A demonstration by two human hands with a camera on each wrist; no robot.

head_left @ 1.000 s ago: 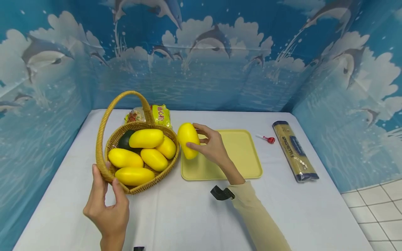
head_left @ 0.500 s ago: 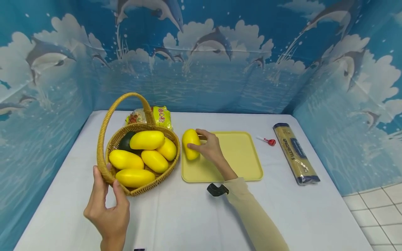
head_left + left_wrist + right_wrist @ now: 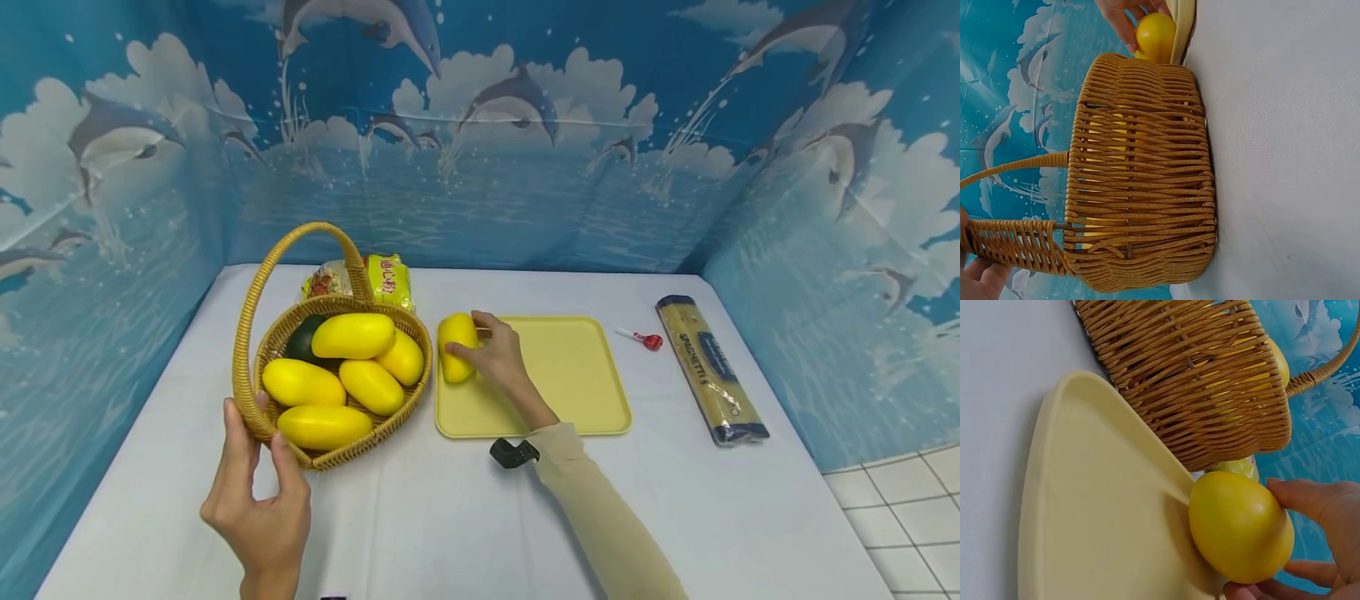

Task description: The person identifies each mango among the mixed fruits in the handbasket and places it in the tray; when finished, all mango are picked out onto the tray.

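My right hand (image 3: pixel 498 357) holds a yellow mango (image 3: pixel 456 348) between thumb and fingers, low over the left end of the pale yellow tray (image 3: pixel 570 375). In the right wrist view the mango (image 3: pixel 1241 528) is right at the tray surface, its shadow beside it. My left hand (image 3: pixel 258 500) grips the wicker basket (image 3: pixel 367 440) at the near foot of its tall handle (image 3: pixel 243 333). Several more yellow mangoes (image 3: pixel 324 427) lie in that basket, with a dark green fruit (image 3: pixel 302 340) partly hidden under them.
Behind the basket lies a yellow-green food packet (image 3: pixel 388 282). To the right of the tray are a red lollipop (image 3: pixel 649 341) and a long spaghetti pack (image 3: pixel 711 367). A dolphin-print curtain (image 3: pixel 480 200) encloses the white-covered table (image 3: pixel 420 517) at the back and sides.
My right hand has lowered the mango from beside the basket rim down to the tray's left end. The left hand keeps its grip on the basket, which has not moved.
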